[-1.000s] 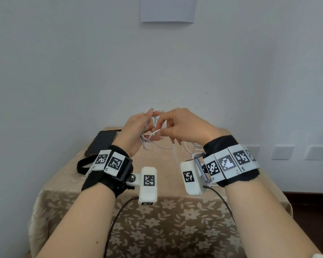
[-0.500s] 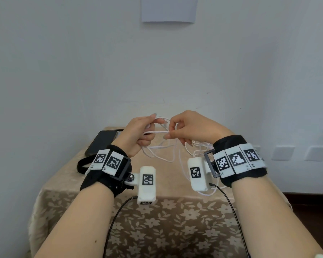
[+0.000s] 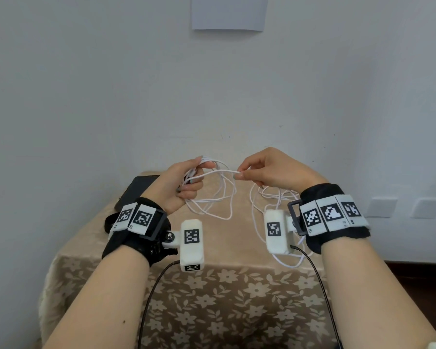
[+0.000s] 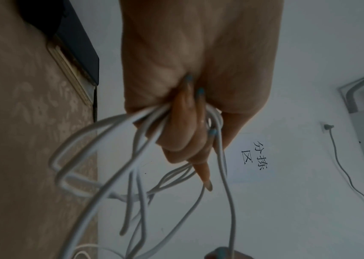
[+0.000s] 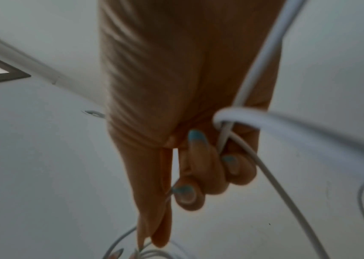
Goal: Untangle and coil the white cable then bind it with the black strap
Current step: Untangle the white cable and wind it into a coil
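The thin white cable [image 3: 213,197] hangs in loose loops between my two raised hands above the table. My left hand [image 3: 184,183] grips a bunch of its loops; in the left wrist view the curled fingers [image 4: 183,133] clamp several strands of cable [image 4: 101,157]. My right hand [image 3: 259,171] pinches a single strand stretched across from the left hand, and more cable [image 5: 263,168] passes through its curled fingers [image 5: 200,175]. A black strap [image 3: 108,222] lies on the table's left side, partly hidden behind my left wrist.
The small table [image 3: 212,293] wears a beige floral cloth and stands against a white wall. A dark flat device [image 3: 139,188] lies at its back left corner. Slack cable [image 3: 287,263] lies on the cloth under my right wrist. A paper sheet [image 3: 228,12] hangs on the wall.
My hands have moved apart, the right one going rightward, and a strand of cable now stretches between them. More loops hang free below the left hand.
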